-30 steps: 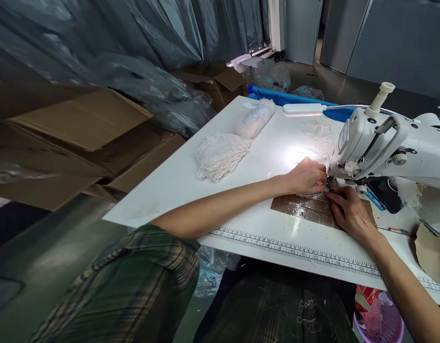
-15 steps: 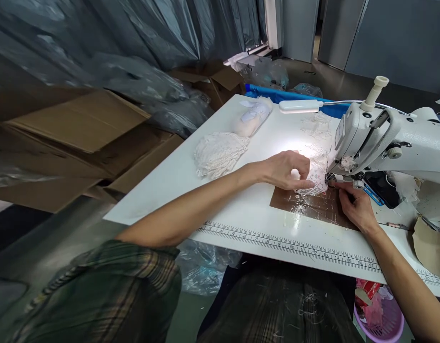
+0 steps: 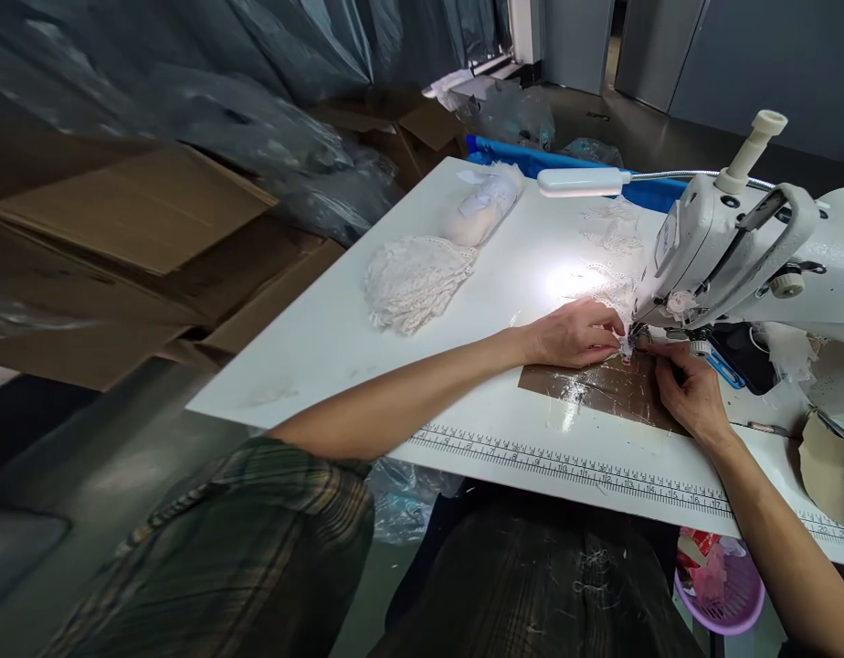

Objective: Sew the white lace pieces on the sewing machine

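My left hand [image 3: 576, 333] rests on the white table [image 3: 340, 338] with its fingers pinched on a small piece of white lace [image 3: 617, 306] beside the needle of the white sewing machine [image 3: 737, 265]. My right hand [image 3: 689, 388] lies on the taped brown patch [image 3: 600, 388] in front of the needle, fingers curled and pressing the lace's edge at the presser foot. The lace runs back under the machine head. A lamp [image 3: 579, 181] on a bent neck lights the spot.
A heap of white lace [image 3: 412, 283] and a wrapped roll [image 3: 480, 206] lie farther back on the table. A printed ruler [image 3: 586, 471] runs along the front edge. Cardboard boxes [image 3: 141, 247] and plastic sheeting stand at left. A pink basket [image 3: 727, 594] sits under the table.
My left hand, flat and spread on the lace half a second ago, has pulled back in to the needle and pinched shut. My right hand stays at the presser foot.
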A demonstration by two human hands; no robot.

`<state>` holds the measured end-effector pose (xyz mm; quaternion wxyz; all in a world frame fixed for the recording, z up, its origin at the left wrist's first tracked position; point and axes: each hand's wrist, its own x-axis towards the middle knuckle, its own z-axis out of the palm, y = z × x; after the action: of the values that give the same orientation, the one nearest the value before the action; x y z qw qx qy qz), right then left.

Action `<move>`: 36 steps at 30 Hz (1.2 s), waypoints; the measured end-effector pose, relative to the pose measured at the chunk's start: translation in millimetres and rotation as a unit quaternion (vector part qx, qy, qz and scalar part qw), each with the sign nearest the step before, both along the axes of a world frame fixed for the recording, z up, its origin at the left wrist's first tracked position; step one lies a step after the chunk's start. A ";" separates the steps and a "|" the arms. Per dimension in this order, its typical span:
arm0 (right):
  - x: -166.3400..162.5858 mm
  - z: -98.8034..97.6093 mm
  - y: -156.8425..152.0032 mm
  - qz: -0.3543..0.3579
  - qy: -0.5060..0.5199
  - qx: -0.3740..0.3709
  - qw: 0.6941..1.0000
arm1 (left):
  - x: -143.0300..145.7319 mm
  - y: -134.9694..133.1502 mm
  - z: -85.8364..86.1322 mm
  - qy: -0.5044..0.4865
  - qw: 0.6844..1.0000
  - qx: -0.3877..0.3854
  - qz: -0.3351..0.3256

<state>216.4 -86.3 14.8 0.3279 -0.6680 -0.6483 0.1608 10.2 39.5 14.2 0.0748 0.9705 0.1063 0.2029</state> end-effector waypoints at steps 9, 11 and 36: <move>1.5 -4.7 0.3 0.038 -0.047 0.042 0.997 | -0.9 -2.8 2.9 0.021 0.999 0.014 -0.038; 2.2 -4.0 0.1 0.052 -0.069 0.052 0.995 | -0.7 -3.5 3.5 0.018 0.999 0.013 -0.043; -16.4 5.6 -7.6 0.115 -0.300 0.053 0.946 | -6.0 -8.5 10.6 0.055 0.994 0.085 -0.039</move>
<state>200.0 -93.9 20.4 0.1327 -0.5877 -0.7969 -0.0447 4.1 31.0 24.8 -0.0057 0.9865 0.0546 0.1540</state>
